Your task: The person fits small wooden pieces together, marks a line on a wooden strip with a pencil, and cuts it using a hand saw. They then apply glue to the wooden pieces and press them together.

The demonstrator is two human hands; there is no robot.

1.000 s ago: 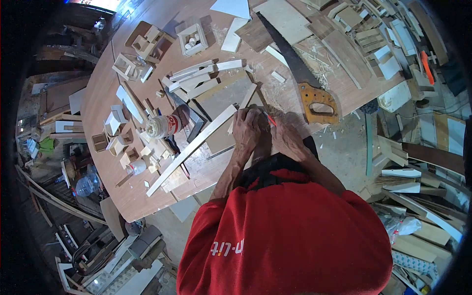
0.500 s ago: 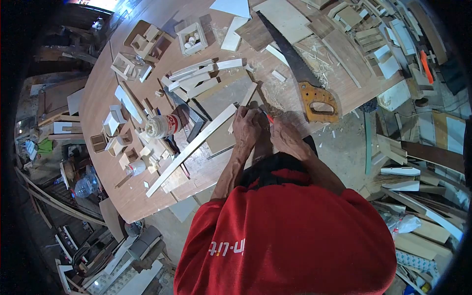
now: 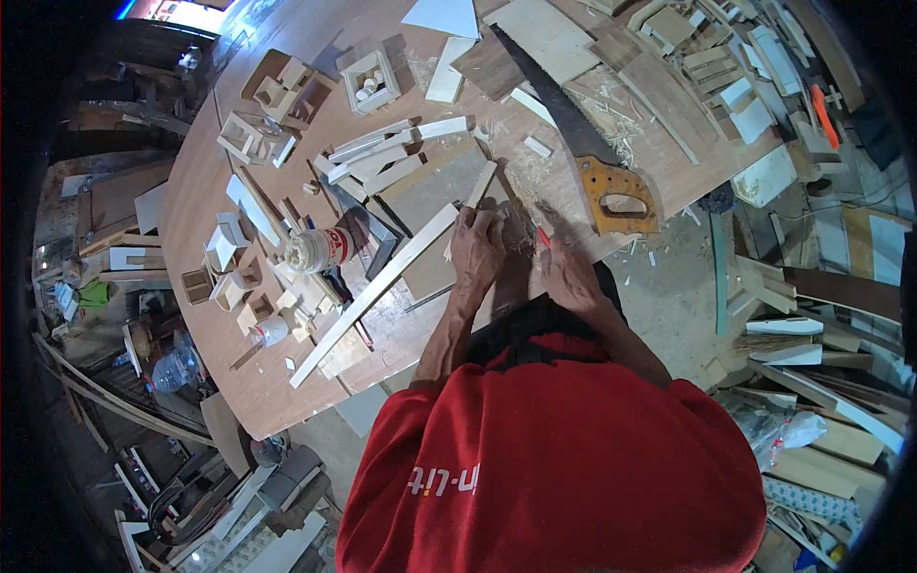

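My left hand (image 3: 476, 250) is closed on the end of a long pale wooden strip (image 3: 377, 294), which slants down to the left across the table. A shorter strip (image 3: 483, 181) sticks out beyond the fingers. My right hand (image 3: 571, 275) lies a little to the right, its fingers pinched round a slim red pencil (image 3: 543, 236). Under the left hand is a flat board (image 3: 430, 205). A handsaw (image 3: 616, 199) with a wooden handle rests just beyond my right hand, among shavings.
Several cut strips (image 3: 382, 153) are piled behind the board. An open white jar (image 3: 320, 250) stands left of the long strip, near small wooden boxes (image 3: 253, 138). Flat panels (image 3: 544, 38) lie at the back. Offcuts (image 3: 793, 334) are heaped on the right.
My right hand has moved slightly right, away from my left hand, with the red pencil in it. My left hand stays at the strip's end.
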